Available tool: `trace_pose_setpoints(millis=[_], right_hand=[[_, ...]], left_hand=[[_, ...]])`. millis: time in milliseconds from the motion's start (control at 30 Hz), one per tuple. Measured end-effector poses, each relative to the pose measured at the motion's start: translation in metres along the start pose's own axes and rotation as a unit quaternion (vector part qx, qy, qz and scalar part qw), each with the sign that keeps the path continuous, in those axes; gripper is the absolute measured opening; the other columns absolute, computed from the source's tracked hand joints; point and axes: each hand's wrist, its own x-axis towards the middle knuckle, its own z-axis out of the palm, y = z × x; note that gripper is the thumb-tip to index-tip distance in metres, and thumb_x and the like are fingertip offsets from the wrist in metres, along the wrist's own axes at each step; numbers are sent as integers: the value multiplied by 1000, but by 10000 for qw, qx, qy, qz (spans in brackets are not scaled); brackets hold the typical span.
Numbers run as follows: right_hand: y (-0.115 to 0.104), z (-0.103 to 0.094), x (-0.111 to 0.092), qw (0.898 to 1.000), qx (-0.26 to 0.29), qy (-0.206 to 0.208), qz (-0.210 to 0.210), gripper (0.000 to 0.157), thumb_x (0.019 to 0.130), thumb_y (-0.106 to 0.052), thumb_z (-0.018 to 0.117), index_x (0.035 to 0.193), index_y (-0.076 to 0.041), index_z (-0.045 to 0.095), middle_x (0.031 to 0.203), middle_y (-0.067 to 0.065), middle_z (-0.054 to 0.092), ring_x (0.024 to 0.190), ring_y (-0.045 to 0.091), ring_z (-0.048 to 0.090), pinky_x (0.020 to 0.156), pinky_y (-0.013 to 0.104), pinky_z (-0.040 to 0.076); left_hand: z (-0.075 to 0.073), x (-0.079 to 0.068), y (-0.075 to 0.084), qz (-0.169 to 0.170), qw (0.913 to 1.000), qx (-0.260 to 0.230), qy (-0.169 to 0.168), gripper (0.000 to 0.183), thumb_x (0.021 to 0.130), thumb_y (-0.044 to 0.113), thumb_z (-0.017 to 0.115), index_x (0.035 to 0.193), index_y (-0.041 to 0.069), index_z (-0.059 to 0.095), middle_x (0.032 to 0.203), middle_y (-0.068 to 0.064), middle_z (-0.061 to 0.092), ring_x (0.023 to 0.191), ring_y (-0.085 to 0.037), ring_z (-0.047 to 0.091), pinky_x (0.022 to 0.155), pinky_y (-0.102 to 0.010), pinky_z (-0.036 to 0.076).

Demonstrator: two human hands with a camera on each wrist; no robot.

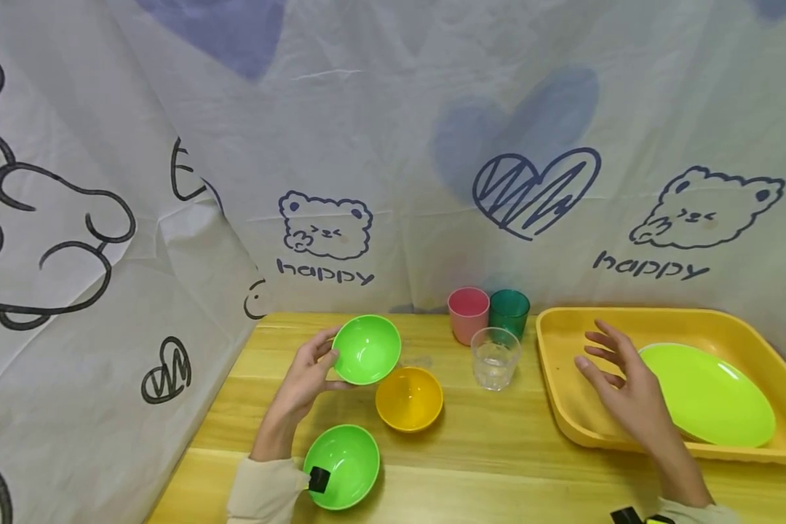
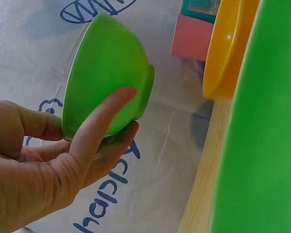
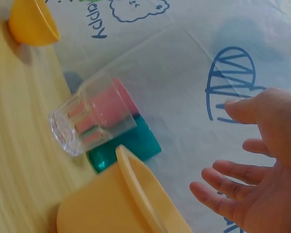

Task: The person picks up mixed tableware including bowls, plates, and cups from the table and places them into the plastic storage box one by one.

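Left hand (image 2: 43, 160) fingers (image 2: 104, 116) curl under the lifted green bowl (image 2: 106, 73); right hand (image 1: 622, 389) spread.

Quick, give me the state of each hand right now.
Left hand: holding the green bowl, lifted and tilted above the table.
Right hand: open, fingers spread, holding nothing, over the yellow tray.

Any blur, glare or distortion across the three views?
Head: sharp, wide-angle bending at the edges, soft even light. Left wrist: a near green bowl is a blurred mass filling the right side. Right wrist: rotated view, right hand slightly soft, tray rim blurred.
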Motion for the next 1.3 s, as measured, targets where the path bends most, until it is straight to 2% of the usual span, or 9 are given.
trace_pose_setpoints(millis=[233, 433, 500, 633, 700, 867, 1033, 1233, 1300], right_hand=[[-12, 8, 2, 9999, 90, -98, 57, 67, 102, -25, 66, 161, -21, 33, 145, 16, 54, 118, 0, 54, 86, 3, 43], [-19, 11, 6, 9999, 93, -98, -21, 66, 103, -25, 65, 161, -19, 34, 145, 17, 54, 122, 24, 58, 87, 3, 43], [-20, 11, 7, 9999, 77, -84, -44, 65, 103, -25, 65, 160, -19, 35, 145, 17, 55, 122, 23, 58, 87, 3, 43], [-22, 12, 7, 10000, 77, -41, -42, 65, 103, -24, 65, 160, -17, 35, 145, 16, 55, 120, 12, 58, 87, 2, 43], [-24, 14, 8, 9999, 155, -50, -44, 65, 103, -23, 66, 160, -17, 35, 145, 17, 55, 121, 15, 58, 87, 3, 44], [-30, 23, 10, 9990, 373, -225, -51, 65, 103, -22, 65, 160, -18, 34, 146, 17, 54, 124, 33, 57, 87, 3, 43], [-33, 33, 10, 9984, 423, -375, -8, 65, 103, -24, 65, 160, -18, 34, 147, 17, 53, 126, 34, 57, 88, 4, 43], [-38, 42, 13, 9975, 467, -515, 106, 65, 104, -30, 63, 160, -17, 34, 148, 17, 53, 128, 36, 56, 89, 5, 43], [-40, 46, 14, 9971, 491, -572, 82, 64, 104, -30, 63, 160, -17, 34, 147, 16, 53, 128, 36, 56, 93, 16, 51]], left_hand=[[11, 3, 2, 71, 9999, -79, -53, 46, 107, -1, 38, 153, 0, 40, 147, -30, 45, 114, -42, 62, 76, -49, 63], [17, 5, 5, 160, 9998, -21, -127, 45, 107, -1, 40, 152, -1, 42, 146, -30, 47, 109, -38, 65, 75, -51, 63], [19, 6, 6, 165, 9997, -8, -162, 45, 107, -1, 40, 151, -1, 43, 146, -29, 48, 107, -37, 66, 75, -51, 63], [24, 8, 6, 178, 9996, -56, -199, 45, 107, -1, 40, 151, -1, 44, 146, -29, 47, 106, -36, 66, 74, -50, 63], [28, 8, 7, 198, 9996, -95, -200, 45, 107, -1, 40, 151, -1, 44, 146, -28, 47, 105, -36, 67, 73, -49, 63], [36, 10, 7, 196, 9993, -162, -283, 45, 107, -1, 40, 152, 0, 44, 147, -28, 47, 105, -37, 66, 72, -48, 63], [44, 11, 5, 186, 9987, -182, -441, 45, 107, 0, 41, 152, 0, 43, 150, -27, 45, 108, -37, 65, 73, -49, 63], [50, 10, 5, 159, 9986, -158, -469, 45, 107, 0, 40, 152, 0, 43, 149, -28, 45, 105, -33, 66, 73, -48, 63], [52, 10, 5, 147, 9985, -146, -497, 46, 107, 0, 40, 153, 0, 42, 149, -28, 45, 105, -33, 67, 73, -48, 63]])
